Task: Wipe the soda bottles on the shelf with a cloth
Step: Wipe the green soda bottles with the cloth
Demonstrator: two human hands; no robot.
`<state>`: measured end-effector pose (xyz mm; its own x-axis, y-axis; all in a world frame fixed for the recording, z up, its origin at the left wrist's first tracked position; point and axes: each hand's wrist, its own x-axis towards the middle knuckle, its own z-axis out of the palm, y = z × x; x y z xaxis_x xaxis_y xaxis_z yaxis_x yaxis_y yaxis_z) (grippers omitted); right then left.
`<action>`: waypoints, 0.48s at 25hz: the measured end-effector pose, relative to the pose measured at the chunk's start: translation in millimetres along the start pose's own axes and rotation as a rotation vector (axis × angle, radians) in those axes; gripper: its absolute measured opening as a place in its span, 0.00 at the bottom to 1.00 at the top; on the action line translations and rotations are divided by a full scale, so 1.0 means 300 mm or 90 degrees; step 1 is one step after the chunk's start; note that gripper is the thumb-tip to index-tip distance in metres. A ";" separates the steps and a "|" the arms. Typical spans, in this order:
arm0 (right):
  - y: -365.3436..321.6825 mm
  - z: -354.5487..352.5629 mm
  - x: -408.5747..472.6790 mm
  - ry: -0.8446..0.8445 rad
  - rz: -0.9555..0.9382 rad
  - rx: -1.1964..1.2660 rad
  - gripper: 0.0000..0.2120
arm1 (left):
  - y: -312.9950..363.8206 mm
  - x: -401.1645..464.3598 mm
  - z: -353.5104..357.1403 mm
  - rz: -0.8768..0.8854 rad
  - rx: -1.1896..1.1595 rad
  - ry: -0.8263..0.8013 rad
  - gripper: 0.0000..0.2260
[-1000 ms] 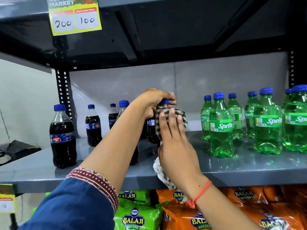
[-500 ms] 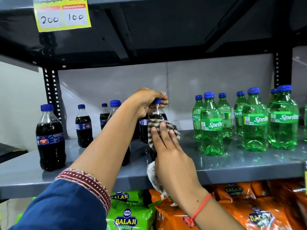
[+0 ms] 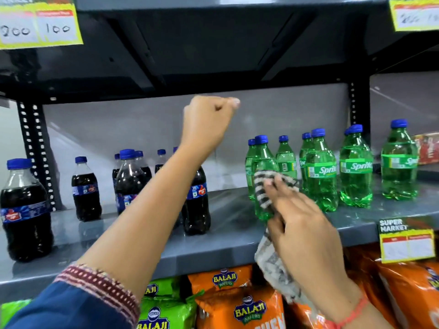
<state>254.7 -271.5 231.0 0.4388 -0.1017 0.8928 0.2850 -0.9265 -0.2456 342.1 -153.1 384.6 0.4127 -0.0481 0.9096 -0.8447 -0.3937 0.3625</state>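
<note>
Several dark cola bottles [image 3: 85, 188] with blue caps stand on the left half of the grey shelf [image 3: 225, 236]. Several green Sprite bottles [image 3: 320, 172] stand on the right half. My right hand [image 3: 301, 224] presses a checked cloth [image 3: 262, 188] against the front-left green bottle [image 3: 262, 157], and the cloth's loose end hangs below the shelf edge. My left hand [image 3: 209, 119] is raised above the bottles with its fingers closed on nothing. Under my left forearm stands one cola bottle [image 3: 197, 205].
The dark underside of the upper shelf [image 3: 213, 43] hangs close above the bottles. Yellow price tags [image 3: 40, 24] hang from it, and another tag [image 3: 407, 243] sits on the shelf's front edge. Orange and green wafer bags [image 3: 237, 305] fill the shelf below. Black uprights [image 3: 35, 150] frame the bay.
My left hand has let go of the cola bottle's cap and lifted up. My right hand has carried the cloth rightward from that cola bottle onto the front green bottle.
</note>
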 end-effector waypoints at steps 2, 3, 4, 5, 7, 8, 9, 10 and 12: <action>0.044 0.006 0.037 0.023 0.028 0.025 0.26 | 0.040 0.000 0.112 -0.055 -0.093 -0.122 0.21; 0.058 0.017 0.055 0.027 0.033 0.026 0.26 | 0.040 0.003 0.165 -0.118 -0.123 -0.180 0.18; 0.069 0.032 0.073 0.022 0.025 0.019 0.25 | 0.032 0.007 0.212 -0.184 -0.135 -0.214 0.15; 0.075 0.051 0.087 0.000 0.012 0.011 0.24 | 0.017 0.012 0.252 -0.246 -0.149 -0.225 0.12; 0.079 0.098 0.099 -0.064 -0.013 0.018 0.25 | -0.010 0.016 0.289 -0.336 -0.214 -0.218 0.09; 0.081 0.121 0.102 -0.088 -0.011 0.024 0.26 | -0.023 0.018 0.294 -0.360 -0.244 -0.217 0.09; 0.083 0.141 0.108 -0.096 0.000 0.026 0.27 | -0.033 0.020 0.293 -0.378 -0.269 -0.220 0.09; 0.081 0.155 0.118 -0.093 0.009 0.026 0.28 | -0.038 0.023 0.289 -0.389 -0.287 -0.226 0.07; 0.073 0.170 0.146 -0.073 0.017 0.024 0.29 | -0.041 0.027 0.278 -0.395 -0.292 -0.239 0.04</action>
<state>323.7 -277.6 245.6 0.5404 -0.0817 0.8374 0.3028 -0.9097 -0.2841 384.1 -225.3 370.5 0.8628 -0.2789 0.4217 -0.4500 -0.0434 0.8920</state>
